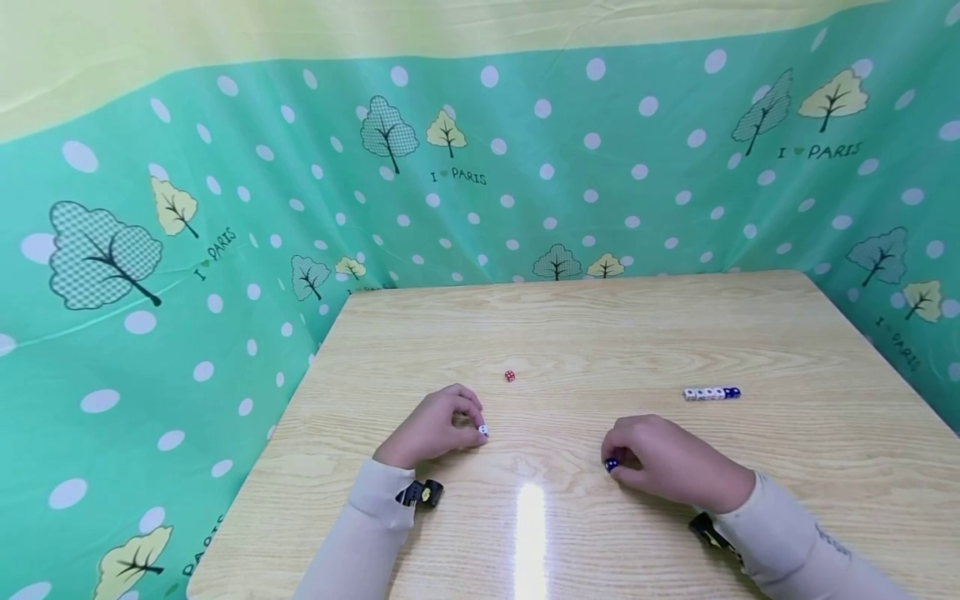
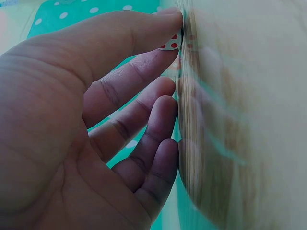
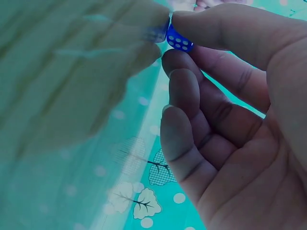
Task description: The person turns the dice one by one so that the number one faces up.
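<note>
My left hand (image 1: 438,427) pinches a white die (image 1: 483,430) between thumb and index finger, down at the table surface. In the left wrist view that white die (image 2: 171,43) shows red pips, and the other fingers curl loosely with their tips at the wood. Over to the right, my right hand (image 1: 667,458) holds a blue die (image 1: 611,464) by thumb and fingertips. White pips mark the blue die (image 3: 179,39) in the right wrist view, where it sits at the tabletop. Beyond the left hand lies a lone red die (image 1: 510,376), touched by neither hand.
A straight row of dice (image 1: 705,393), white ones on the left and blue at the right end, lies beyond the right hand. The wooden table (image 1: 570,333) reaches back to a green dotted curtain (image 1: 525,217). A bright reflection streaks the table's near part.
</note>
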### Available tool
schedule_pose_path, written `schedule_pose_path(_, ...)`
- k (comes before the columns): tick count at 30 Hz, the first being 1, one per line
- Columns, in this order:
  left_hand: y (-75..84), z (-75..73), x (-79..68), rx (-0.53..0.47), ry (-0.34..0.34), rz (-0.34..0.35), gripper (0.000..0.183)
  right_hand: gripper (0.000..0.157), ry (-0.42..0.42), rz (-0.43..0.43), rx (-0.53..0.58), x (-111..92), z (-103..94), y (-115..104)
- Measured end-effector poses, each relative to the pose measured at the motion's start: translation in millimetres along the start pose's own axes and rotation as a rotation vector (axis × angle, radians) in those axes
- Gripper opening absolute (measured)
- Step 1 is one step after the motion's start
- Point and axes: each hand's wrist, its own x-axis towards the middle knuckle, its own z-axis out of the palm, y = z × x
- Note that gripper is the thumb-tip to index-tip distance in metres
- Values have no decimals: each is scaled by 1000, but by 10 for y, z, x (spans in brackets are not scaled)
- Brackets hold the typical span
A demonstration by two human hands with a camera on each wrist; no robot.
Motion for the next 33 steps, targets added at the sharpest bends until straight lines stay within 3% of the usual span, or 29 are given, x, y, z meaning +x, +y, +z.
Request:
schedule_pose_path(12, 17, -3, -3, -6, -1, 1, 16, 16, -9, 29, 52, -12, -56, -2)
schedule_pose_path(21, 11, -1, 0, 3, -2, -3, 16, 18, -61, 84, 175, -22, -73, 73)
schedule_pose_path(33, 8, -6, -1, 14, -2, 2, 15, 19, -55, 88, 173, -17, -41, 147)
